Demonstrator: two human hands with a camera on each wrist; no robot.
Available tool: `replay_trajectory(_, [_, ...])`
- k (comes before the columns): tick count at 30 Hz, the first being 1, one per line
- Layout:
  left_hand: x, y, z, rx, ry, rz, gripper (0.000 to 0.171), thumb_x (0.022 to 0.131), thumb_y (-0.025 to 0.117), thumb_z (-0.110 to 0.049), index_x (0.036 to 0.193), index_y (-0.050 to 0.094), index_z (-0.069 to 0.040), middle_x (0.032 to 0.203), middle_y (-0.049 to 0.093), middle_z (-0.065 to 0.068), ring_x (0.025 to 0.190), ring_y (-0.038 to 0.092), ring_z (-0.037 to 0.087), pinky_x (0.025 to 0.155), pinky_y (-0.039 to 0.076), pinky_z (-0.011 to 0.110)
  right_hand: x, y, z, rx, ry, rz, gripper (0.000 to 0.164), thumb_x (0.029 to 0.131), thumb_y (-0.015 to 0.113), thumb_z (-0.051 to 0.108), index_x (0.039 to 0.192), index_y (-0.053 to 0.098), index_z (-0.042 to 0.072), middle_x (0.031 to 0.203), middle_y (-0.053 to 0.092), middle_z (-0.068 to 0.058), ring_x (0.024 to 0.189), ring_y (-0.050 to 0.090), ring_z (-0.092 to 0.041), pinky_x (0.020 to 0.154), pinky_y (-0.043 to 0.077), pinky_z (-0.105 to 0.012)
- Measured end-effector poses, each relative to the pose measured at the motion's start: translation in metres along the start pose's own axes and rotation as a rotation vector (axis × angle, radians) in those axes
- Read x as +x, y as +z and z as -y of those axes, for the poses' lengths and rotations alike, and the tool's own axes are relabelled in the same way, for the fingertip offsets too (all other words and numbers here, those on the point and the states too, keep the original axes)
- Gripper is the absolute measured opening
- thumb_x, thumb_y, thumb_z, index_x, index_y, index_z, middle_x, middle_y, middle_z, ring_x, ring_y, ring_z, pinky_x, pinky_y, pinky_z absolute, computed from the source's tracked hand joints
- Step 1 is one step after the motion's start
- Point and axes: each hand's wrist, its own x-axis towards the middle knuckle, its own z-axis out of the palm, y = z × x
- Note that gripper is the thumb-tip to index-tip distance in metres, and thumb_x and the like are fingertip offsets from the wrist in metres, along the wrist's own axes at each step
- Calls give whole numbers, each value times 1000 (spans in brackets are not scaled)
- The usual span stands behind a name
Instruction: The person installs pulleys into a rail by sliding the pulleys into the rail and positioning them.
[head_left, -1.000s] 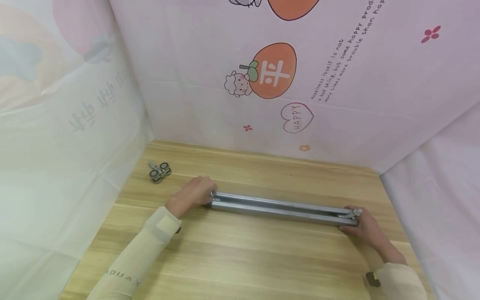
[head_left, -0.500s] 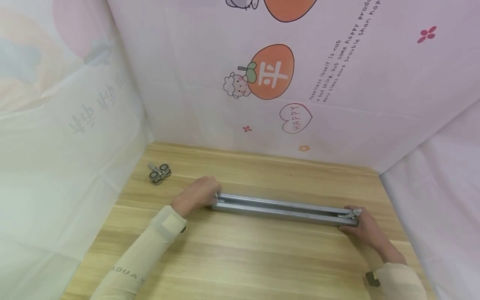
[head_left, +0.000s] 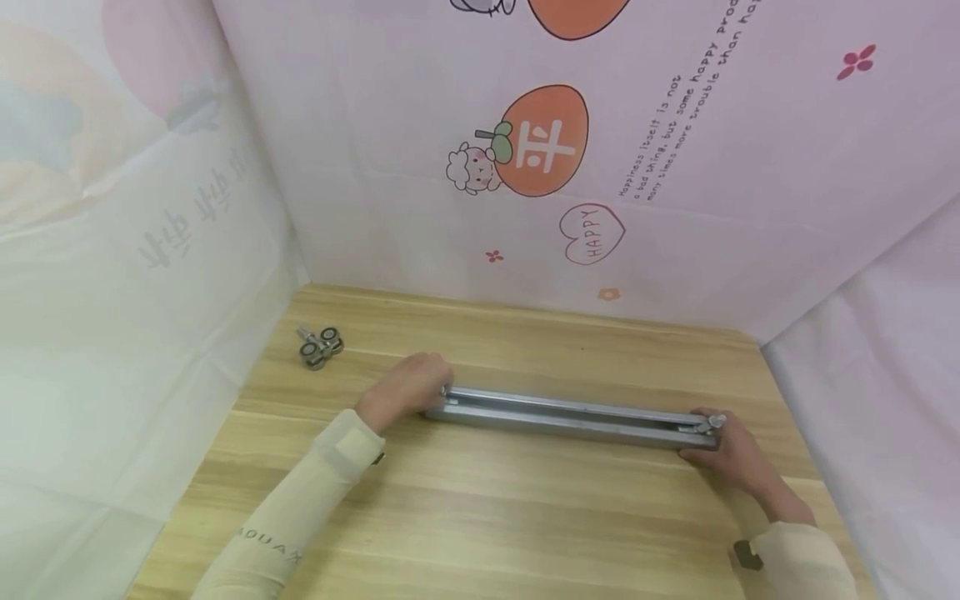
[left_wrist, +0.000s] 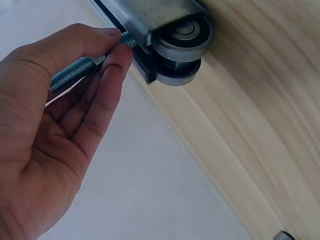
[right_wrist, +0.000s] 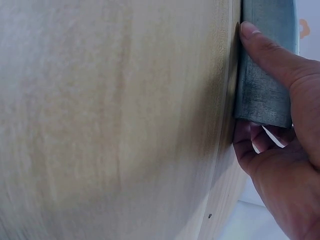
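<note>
A grey metal rail [head_left: 562, 428] lies slot up across the table. At its left end, my left hand [head_left: 408, 385] pinches the threaded bolt [left_wrist: 75, 75] of a roller trolley between thumb and fingers. In the left wrist view the trolley's black-and-silver wheels [left_wrist: 185, 37] stick partly out of the rail's end, with its bolt coming up through the slot. My right hand [head_left: 741, 462] grips the rail's right end, the thumb along its side in the right wrist view. A second trolley's bolt [head_left: 709, 424] stands out of the slot there.
Another roller trolley [head_left: 321, 348] lies loose at the table's back left. The wooden table [head_left: 525, 517] is bounded by pale printed sheets at the back [head_left: 390, 217], left [head_left: 90, 350] and right [head_left: 892, 400].
My left hand has moved a little to the right, bringing the trolley's bolt along toward the rail. My right hand and the rail have stayed almost in place.
</note>
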Motion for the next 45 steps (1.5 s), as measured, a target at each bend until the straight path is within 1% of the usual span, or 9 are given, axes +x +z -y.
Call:
replay_trajectory(4, [4,1,-6,6,-9,12,32,83,78,1,64,62,-19,60,55,-9,55,45,9,52,44,24,2,-1,1,10,-11,2,61,71,99,14,122,69,1,107,74,-13,93,59,0,84,44,-13])
replay_trajectory(10, [11,2,-19,-9,2,-2,32,81,74,4,61,59,-17,58,51,-7,55,43,11,52,41,25,4,2,1,8,-28,1,59,70,99,13,121,70,2,105,75,-9,91,61,-1,85,44,-13])
replay_trajectory(13, [16,5,-23,-6,-2,-9,33,80,74,5,62,58,-17,59,51,-7,56,43,11,53,42,25,4,1,0,10,-27,0,60,70,99,11,121,69,1,105,75,-11,92,61,-1,85,44,-13])
replay_trajectory(19, [25,15,-33,51,1,-27,30,79,76,3,64,58,-17,62,54,-6,58,49,12,54,47,27,2,1,0,9,-2,-1,63,69,99,12,122,68,0,108,74,-14,94,61,-4,85,43,-14])
replay_trajectory(26, [32,23,-47,130,16,-57,24,85,71,2,72,60,-14,69,54,-3,65,49,13,57,46,27,1,0,1,-16,8,-3,64,69,99,14,123,68,1,108,73,-13,94,60,-4,84,45,-18])
replay_trajectory(30, [36,24,-54,128,2,-40,21,87,70,1,75,61,-13,71,55,-2,66,49,14,58,47,26,2,0,1,-15,-6,-10,63,69,100,14,122,69,1,107,74,-13,93,60,-3,84,45,-17])
replay_trajectory(37, [44,21,-65,99,10,1,21,89,70,1,76,62,-14,73,55,-2,66,51,13,59,47,25,3,0,1,9,-46,-27,62,67,99,9,119,69,-2,104,75,-13,90,59,2,83,45,-13])
replay_trajectory(40, [48,20,-71,86,0,24,18,89,71,1,79,64,-13,76,57,-1,68,53,14,61,49,24,4,0,3,11,-43,-28,62,67,99,9,119,69,-3,104,75,-14,91,59,3,84,44,-13])
replay_trajectory(45, [54,23,-78,88,2,27,16,88,73,-1,81,65,-13,81,59,0,72,54,14,64,50,25,4,0,3,20,-46,-24,60,67,99,8,118,69,-2,103,75,-14,91,60,2,84,44,-13])
